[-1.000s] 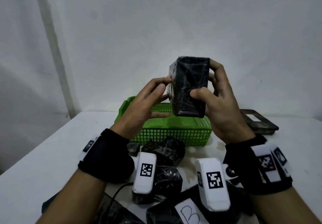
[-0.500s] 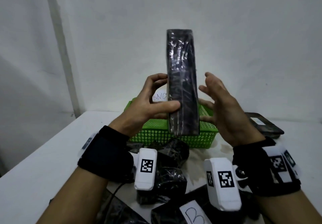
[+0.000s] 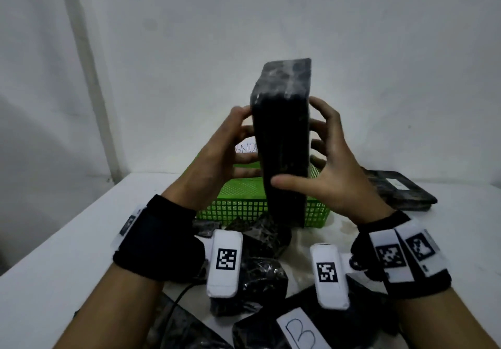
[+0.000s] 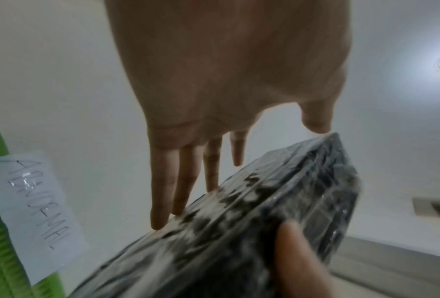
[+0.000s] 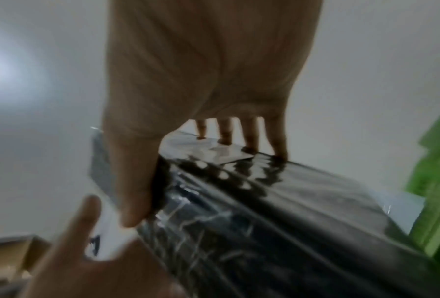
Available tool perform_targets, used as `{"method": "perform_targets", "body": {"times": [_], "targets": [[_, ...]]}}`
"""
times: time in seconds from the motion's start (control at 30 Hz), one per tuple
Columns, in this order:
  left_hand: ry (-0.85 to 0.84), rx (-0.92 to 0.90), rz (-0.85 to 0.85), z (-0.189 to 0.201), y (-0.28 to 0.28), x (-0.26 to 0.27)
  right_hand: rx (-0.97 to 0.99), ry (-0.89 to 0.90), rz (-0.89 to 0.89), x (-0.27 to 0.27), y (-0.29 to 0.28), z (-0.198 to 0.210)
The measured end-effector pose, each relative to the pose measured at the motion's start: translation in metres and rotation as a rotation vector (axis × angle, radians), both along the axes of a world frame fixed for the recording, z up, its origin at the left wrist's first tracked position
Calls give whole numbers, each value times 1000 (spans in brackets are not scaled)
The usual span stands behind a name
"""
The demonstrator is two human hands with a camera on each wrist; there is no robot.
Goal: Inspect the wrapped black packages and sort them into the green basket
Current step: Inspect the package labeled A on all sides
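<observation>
A tall wrapped black package [image 3: 282, 145] stands upright in the air above the green basket [image 3: 244, 207]. My left hand [image 3: 245, 137] grips its left side; in the left wrist view the fingers [image 4: 163, 191] lie along one face of the package [image 4: 252, 221] and the thumb tip touches its top corner. My right hand [image 3: 322, 158] holds the right side, thumb across the front and fingers behind. The right wrist view shows those fingertips [image 5: 277, 149] on the package [image 5: 277, 211].
A paper label reading ABNORMAL [image 4: 35, 211] is stuck on the basket's back wall. Several more wrapped black packages [image 3: 260, 240] lie on the white table in front of the basket, one with a B label [image 3: 298, 332]. A flat black package [image 3: 398, 191] lies at the right.
A second ago the package was held lower as a short block; it then stood up on end. My right hand, open beside it half a second ago, now holds it; the left thumb left the front.
</observation>
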State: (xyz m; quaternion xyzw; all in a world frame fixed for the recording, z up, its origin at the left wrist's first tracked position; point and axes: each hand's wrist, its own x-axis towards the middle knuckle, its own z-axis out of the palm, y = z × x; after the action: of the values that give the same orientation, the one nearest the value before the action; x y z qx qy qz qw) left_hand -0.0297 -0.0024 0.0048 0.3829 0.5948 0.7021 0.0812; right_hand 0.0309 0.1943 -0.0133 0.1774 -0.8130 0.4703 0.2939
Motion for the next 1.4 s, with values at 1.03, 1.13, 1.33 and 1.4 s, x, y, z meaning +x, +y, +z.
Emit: {"method": "perform_targets", "body": {"times": [1.03, 1.13, 1.33, 1.4], "targets": [[277, -60, 383, -14, 39, -15, 81, -121, -618, 32, 94, 10], [397, -227, 399, -17, 73, -8, 76, -129, -679, 55, 124, 10], [344, -299, 131, -16, 141, 24, 223, -229, -792, 89, 201, -5], [294, -382, 50, -19, 161, 29, 252, -315, -784, 97, 229, -17]]}}
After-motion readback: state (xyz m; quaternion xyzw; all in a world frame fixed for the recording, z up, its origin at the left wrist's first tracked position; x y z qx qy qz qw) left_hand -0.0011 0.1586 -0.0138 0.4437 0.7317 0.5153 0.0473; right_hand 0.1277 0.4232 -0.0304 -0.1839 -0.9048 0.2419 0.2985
